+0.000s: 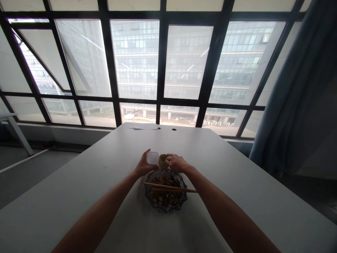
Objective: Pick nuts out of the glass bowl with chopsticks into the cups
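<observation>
My left hand [143, 166] grips a small whitish, rounded-square container [152, 158]; whether it is a box or a lid I cannot tell. Beside it, my right hand [177, 162] has its fingers closed at the rim of a small round olive-coloured cup [163, 161]. Both things are held close together just beyond a scalloped clear glass bowl [149, 201]. Many small brown pieces [165, 199], like nuts or seeds, fill the bowl. A pair of wooden chopsticks [168, 188] lies across its top, their right ends reaching my right forearm.
The bowl stands on a long white table [105, 196]. Paper sheets [142, 126] and two dark round holes lie at its far end. Beyond are large framed windows [134, 59]. A blue curtain [284, 105] hangs on the right, and another table's leg [21, 135] shows at left.
</observation>
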Demonstrator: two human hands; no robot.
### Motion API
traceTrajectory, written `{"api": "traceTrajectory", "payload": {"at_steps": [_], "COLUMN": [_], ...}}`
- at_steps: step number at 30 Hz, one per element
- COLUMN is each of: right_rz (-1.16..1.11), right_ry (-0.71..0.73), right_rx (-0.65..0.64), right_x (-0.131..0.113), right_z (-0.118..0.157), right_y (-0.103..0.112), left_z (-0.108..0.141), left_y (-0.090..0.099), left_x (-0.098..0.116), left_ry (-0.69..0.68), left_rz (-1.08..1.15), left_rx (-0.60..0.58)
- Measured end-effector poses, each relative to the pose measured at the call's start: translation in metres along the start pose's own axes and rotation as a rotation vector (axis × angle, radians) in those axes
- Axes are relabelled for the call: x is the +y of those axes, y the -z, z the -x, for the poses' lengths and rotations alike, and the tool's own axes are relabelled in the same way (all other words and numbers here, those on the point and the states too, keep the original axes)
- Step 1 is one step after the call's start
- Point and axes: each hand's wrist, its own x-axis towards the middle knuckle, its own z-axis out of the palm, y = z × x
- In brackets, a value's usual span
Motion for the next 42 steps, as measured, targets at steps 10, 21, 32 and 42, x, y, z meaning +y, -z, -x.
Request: {"api": "traceTrajectory", "payload": {"at_steps": [10, 21, 32, 42], "right_rz": [0.052, 0.015, -0.095, -0.055], "right_ry": [0.015, -0.022, 0.170, 0.268], "right_rx": [-0.008, 0.072, 0.263, 0.249], "right_x": [0.000, 0.023, -0.010, -0.048], "right_z": [0.010, 0.017, 0.068, 0.072], "right_y": [0.004, 0.005, 0.012, 0.000], "left_z": [-0.010, -0.023, -0.026, -0.013], "left_y": [-0.003, -0.031, 0.035, 0.014], "left_x": [0.009, 0.003, 0.007, 0.008], "left_ry": [-0.084, -0.047, -0.014, -0.058], "left_rz": [-0.038, 0.103, -0.141, -0.084], "left_rx": [-0.023, -0.043, 0.210, 0.086]}}
